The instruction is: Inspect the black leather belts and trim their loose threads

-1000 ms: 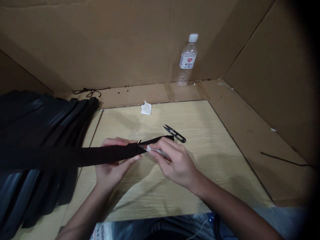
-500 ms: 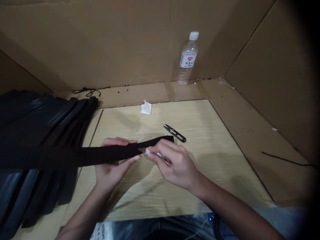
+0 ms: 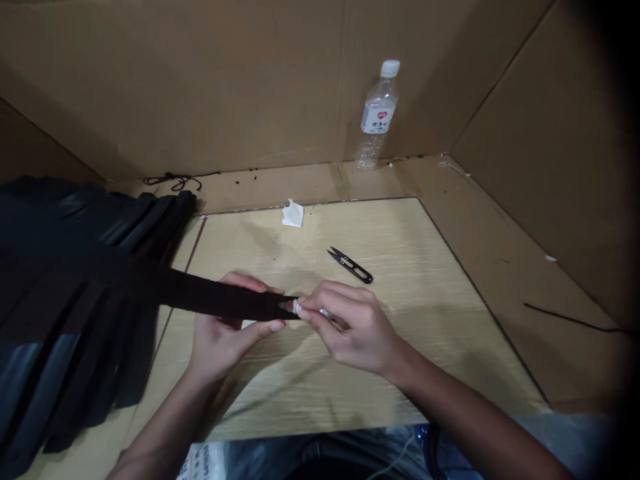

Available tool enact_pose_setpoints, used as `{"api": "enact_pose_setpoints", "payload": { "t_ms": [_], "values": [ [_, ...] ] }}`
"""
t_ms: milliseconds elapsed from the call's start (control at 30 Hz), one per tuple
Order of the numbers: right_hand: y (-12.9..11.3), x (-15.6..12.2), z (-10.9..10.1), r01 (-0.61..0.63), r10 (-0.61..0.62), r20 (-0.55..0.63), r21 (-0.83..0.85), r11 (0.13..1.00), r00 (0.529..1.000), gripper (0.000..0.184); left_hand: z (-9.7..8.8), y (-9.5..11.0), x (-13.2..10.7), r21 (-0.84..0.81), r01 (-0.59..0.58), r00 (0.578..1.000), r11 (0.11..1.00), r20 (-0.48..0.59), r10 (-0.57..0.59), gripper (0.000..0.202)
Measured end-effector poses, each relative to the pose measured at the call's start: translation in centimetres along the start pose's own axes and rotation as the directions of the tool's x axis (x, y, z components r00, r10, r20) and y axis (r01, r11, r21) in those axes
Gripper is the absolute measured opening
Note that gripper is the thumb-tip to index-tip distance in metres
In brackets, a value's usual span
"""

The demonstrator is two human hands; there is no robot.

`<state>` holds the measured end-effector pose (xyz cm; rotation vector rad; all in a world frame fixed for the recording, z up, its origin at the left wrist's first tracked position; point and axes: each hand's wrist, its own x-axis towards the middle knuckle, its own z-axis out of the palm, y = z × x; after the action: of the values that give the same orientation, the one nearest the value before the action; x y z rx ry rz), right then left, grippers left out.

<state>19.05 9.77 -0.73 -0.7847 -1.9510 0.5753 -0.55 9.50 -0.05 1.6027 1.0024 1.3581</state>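
A long black strap (image 3: 210, 299) runs from the dark pile at the left to the middle of the wooden board. My left hand (image 3: 227, 333) is closed around the strap near its end, fingers above and thumb below. My right hand (image 3: 350, 327) pinches a small white-tipped tool (image 3: 300, 308) whose point touches the strap's end. Black thread snips (image 3: 350, 265) lie on the board just beyond my right hand.
A pile of black straps (image 3: 65, 313) fills the left side. A crumpled white scrap (image 3: 293, 215) lies at the board's far edge. A clear water bottle (image 3: 377, 117) stands against the cardboard back wall (image 3: 200, 87). Cardboard walls enclose the space; a loose black cord (image 3: 565, 319) lies at the right.
The strap's free end, which stuck out toward the snips, has been drawn back into my hands. The strap now slopes up to the left. My hands have shifted slightly lower.
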Motion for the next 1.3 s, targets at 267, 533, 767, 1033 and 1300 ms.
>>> {"api": "enact_pose_setpoints", "payload": {
  "t_ms": [267,533,767,1033,1300],
  "values": [
    [-0.1,0.1,0.4,0.016,-0.017,0.011,0.049,0.999,1.0,0.008,-0.1,-0.5,-0.3,-0.047,0.071,0.989,0.996,0.135,-0.064,0.042],
    [0.0,-0.1,0.7,0.045,-0.044,0.026,-0.03,0.999,0.999,0.014,0.2,-0.5,-0.3,-0.052,0.07,0.992,0.996,0.111,-0.064,0.043],
    [0.0,-0.1,0.0,0.185,-0.181,0.036,-0.225,0.957,0.983,0.029,-0.3,-0.2,0.1,-0.043,0.016,0.999,0.999,0.048,-0.014,0.042],
    [0.0,0.0,-0.6,0.205,-0.194,0.066,-0.338,0.919,0.979,0.034,-0.1,-0.1,0.1,-0.128,0.074,0.997,0.989,0.015,-0.073,0.04],
    [-0.3,-1.0,1.5,0.173,-0.189,-0.023,-0.307,0.936,0.982,0.034,0.4,-0.3,-0.4,-0.115,0.17,0.985,0.979,-0.019,-0.173,0.04]
  ]
}}
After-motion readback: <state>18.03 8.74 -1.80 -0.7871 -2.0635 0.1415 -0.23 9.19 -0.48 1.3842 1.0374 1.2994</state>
